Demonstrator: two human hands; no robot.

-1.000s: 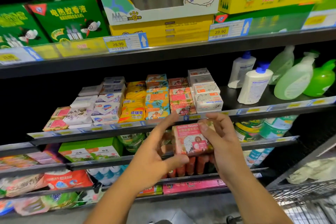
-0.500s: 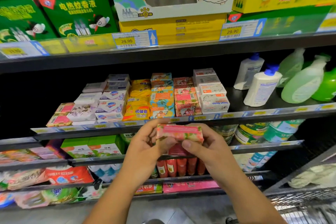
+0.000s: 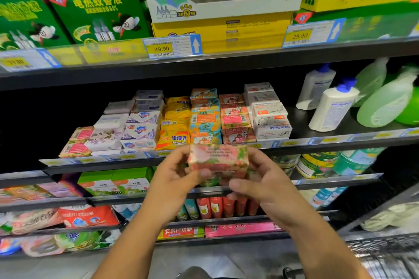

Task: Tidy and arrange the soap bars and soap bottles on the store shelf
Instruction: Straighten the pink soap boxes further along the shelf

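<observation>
A pink and green soap bar box [image 3: 218, 158] is held flat between both hands, just in front of the middle shelf's front edge [image 3: 317, 142]. My left hand [image 3: 174, 179] grips its left end and my right hand [image 3: 265, 179] its right end. On the shelf behind stand stacks of soap bars: pink ones [image 3: 235, 120], orange and blue ones [image 3: 205, 120], yellow ones [image 3: 175, 124], white goat soap boxes [image 3: 269, 115] and white ones [image 3: 140, 129]. To the right stand white soap bottles with blue caps [image 3: 332, 106] and green bottles [image 3: 385, 102].
The upper shelf [image 3: 204, 61] carries green boxes [image 3: 95, 13] and yellow boxes [image 3: 222, 27] with price tags. Lower shelves hold packets, cans and red tubes [image 3: 217, 207]. A wire cart [image 3: 390, 256] is at the lower right.
The box was turned from upright, face toward me, to lying flat, and both hands lifted it up to the edge of the soap shelf. The view moved closer.
</observation>
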